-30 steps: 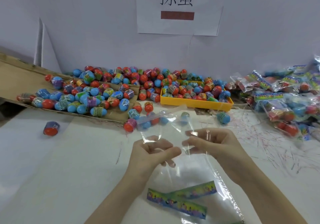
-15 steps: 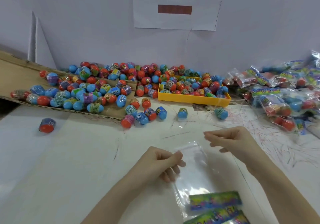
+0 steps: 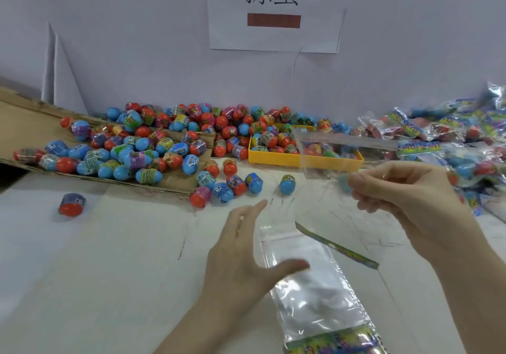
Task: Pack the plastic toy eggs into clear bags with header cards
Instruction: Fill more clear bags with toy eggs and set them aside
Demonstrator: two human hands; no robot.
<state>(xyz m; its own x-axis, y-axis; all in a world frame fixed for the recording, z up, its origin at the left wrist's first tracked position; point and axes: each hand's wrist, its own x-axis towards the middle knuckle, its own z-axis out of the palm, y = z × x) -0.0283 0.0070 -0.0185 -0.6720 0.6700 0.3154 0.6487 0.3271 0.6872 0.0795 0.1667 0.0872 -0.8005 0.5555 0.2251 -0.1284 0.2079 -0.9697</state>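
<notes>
Head view: right hand (image 3: 405,197) pinches empty clear bag (image 3: 336,206) aloft; left hand (image 3: 241,255), fingers spread, hovers over bench (image 3: 109,258). Best: keep bag mouth open, reach nearest eggs (image 3: 235,186).

Two hands (image 3: 241,247), one yellow tray (image 3: 276,156), one wall sign (image 3: 273,11).

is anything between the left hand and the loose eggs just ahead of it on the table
Nothing visible stands between them. The left hand is open over bare table, and the loose eggs lie just beyond its fingertips. The clear bag held up by the right hand hangs off to the right.
</notes>
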